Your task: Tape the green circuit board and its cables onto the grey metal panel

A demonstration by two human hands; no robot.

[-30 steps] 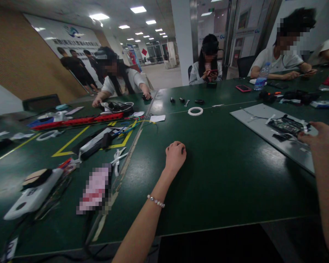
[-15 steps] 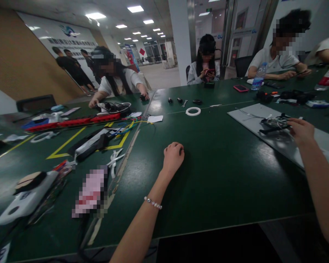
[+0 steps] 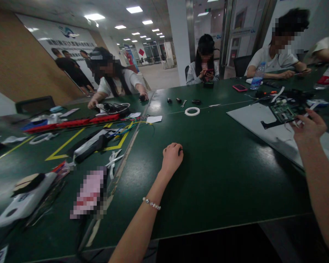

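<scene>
My left hand [image 3: 172, 157] rests on the dark green table [image 3: 214, 175] as a loose fist, with something small and dark at its fingertips that I cannot make out. A bead bracelet [image 3: 151, 204] circles that wrist. My right hand [image 3: 308, 128] is raised at the right and grips a green circuit board [image 3: 283, 111] with a black bracket and white cables hanging off it. The board hangs tilted above a grey metal panel [image 3: 252, 120] lying flat on the table.
A white tape ring [image 3: 192, 111] and small black parts lie mid-table. To the left are a red power strip [image 3: 79, 121], a black-and-silver device [image 3: 90, 144], cables, yellow floor-style tape lines and a white device [image 3: 22, 204]. Three people sit across the table; a water bottle [image 3: 257, 79] and a pink phone [image 3: 239, 88] lie near them.
My right hand has lifted the circuit board off the grey panel, up and to the right. My left fist has stayed in place.
</scene>
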